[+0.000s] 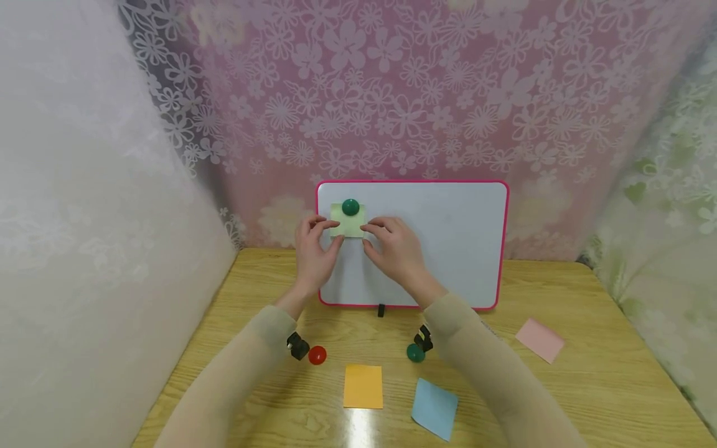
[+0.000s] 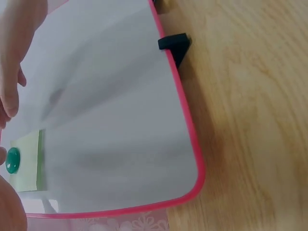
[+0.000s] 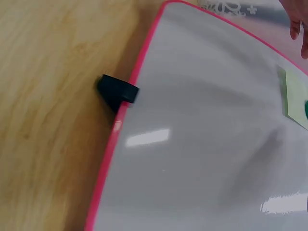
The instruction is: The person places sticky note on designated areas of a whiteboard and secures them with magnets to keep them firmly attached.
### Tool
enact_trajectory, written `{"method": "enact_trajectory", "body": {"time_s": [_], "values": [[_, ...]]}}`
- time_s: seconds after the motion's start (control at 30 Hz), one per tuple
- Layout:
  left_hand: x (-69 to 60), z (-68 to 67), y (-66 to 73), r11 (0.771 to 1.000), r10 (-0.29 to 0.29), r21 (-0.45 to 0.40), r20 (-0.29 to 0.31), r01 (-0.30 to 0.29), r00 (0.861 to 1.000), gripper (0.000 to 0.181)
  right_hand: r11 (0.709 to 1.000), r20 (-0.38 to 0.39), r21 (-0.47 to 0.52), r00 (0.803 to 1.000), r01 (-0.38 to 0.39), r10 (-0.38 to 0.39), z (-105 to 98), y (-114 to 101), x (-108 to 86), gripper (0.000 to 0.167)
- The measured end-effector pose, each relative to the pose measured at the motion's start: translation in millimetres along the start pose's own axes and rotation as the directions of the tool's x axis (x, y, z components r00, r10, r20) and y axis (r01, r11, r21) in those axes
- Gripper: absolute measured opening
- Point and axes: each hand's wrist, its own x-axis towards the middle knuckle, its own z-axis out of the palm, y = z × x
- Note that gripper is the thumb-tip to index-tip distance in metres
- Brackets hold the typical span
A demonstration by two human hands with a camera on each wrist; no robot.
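Head view places a pale green note (image 1: 348, 228) on the upper left part of a pink-framed whiteboard (image 1: 448, 249), with a round green disc (image 1: 350, 207) over its top edge. The left hand (image 1: 315, 255) and the right hand (image 1: 399, 252) flank that note, both released, fingers loosely bent; the wrist views show gaps between some fingers and the paper, though I cannot tell whether any fingertip brushes it. The sleeved right forearm (image 1: 493, 373) crosses in front of the board's lower edge and hides part of the table (image 1: 605, 392), including most of a small greyish thing too covered to make out. A black clip-like support (image 1: 381, 310) sits at the board's bottom edge. Nearer the person, a red disc (image 1: 317, 355) lies just beside the dark device on the left sleeve, and a second green disc (image 1: 416, 353) is partly overlapped by the device on the right one. Between the forearms lie an orange note (image 1: 363, 387) and a tilted blue note (image 1: 435, 409); a pink note (image 1: 540, 340) rests beyond the right arm.
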Motion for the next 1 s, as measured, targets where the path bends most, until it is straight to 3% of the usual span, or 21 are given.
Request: {"method": "enact_trajectory", "body": {"time_s": [0.3,0.5,0.77,1.0], "values": [[-23.7,-5.8,7.3,0.995,0.063,-0.080,0.063,-0.058,0.996,0.025,0.994,0.073,0.102,0.997,-0.027,0.020,-11.8,-1.8,-37.0,0.030],[-40.2,-10.1,8.3,0.995,0.045,-0.089,0.135,-0.033,0.990,0.026,0.993,0.108,0.120,0.994,-0.018,0.005,-16.9,1.0,-54.9,0.030],[-59.5,-20.7,6.9,0.995,-0.033,-0.078,0.303,0.059,0.952,0.030,0.986,0.124,0.162,0.992,-0.035,0.015,-22.7,9.7,-79.3,0.029],[-77.2,-31.8,5.5,0.988,-0.056,-0.114,0.384,0.107,0.922,0.031,0.981,0.167,0.184,0.985,-0.066,0.035,-26.7,19.2,-102.7,0.029]]}}
